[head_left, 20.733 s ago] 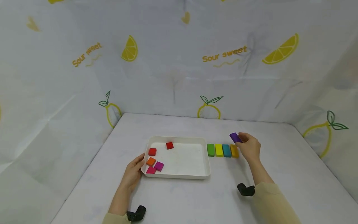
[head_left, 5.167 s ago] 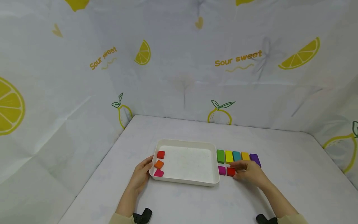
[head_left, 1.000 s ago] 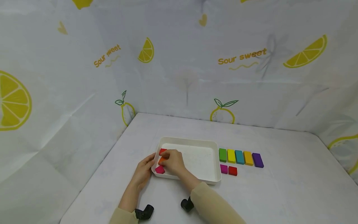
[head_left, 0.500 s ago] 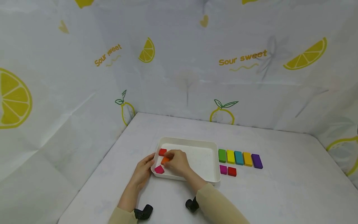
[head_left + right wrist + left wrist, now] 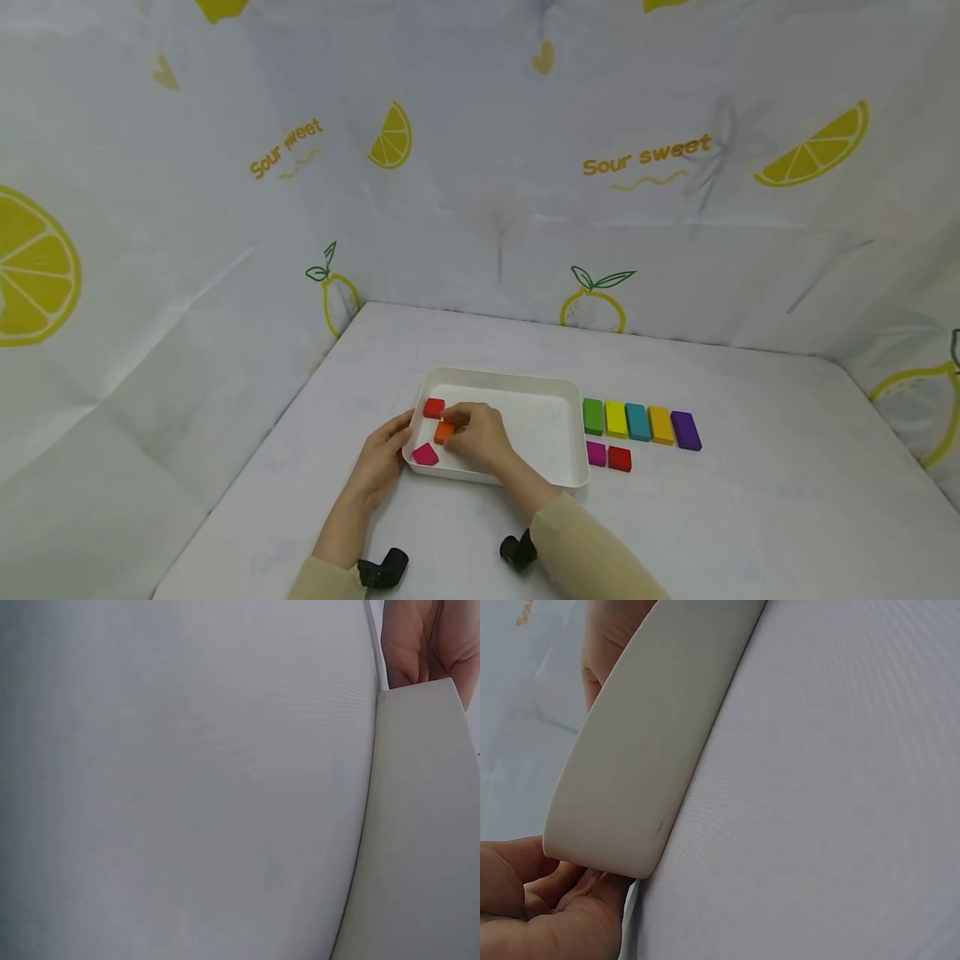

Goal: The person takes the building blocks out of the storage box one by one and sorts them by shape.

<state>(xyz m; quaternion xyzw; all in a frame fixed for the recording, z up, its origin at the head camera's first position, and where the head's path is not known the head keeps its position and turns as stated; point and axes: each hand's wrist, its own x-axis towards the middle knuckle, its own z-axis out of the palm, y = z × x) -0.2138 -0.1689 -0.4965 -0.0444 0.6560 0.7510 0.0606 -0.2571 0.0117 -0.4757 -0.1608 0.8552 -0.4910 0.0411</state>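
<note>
In the head view my left hand (image 5: pixel 377 464) grips the left end of a shallow white tray (image 5: pixel 498 379), thumb at the rim. The left wrist view shows those fingers (image 5: pixel 577 915) bent against the tray's corner. My right hand (image 5: pixel 483 437) reaches into the tray and pinches an orange block (image 5: pixel 443 432) between thumb and fingertips. A red block (image 5: pixel 434 407) lies behind the orange one, and a pink block (image 5: pixel 425 454) sits turned at an angle in front of it, near the tray's left wall.
Right of the tray, green (image 5: pixel 593 417), yellow (image 5: pixel 616 419), blue (image 5: pixel 638 422), yellow-orange (image 5: pixel 661 425) and purple (image 5: pixel 686 431) blocks form a row. Before them lie a magenta block (image 5: pixel 596 454) and a dark red block (image 5: pixel 619 459). A lemon-print sheet (image 5: pixel 480 208) hangs behind the white table (image 5: pixel 750 500).
Since the oldest frame, the purple, magenta and dark red blocks have come to lie in the rows. Over the last second my right hand has shifted the orange block slightly right inside the tray.
</note>
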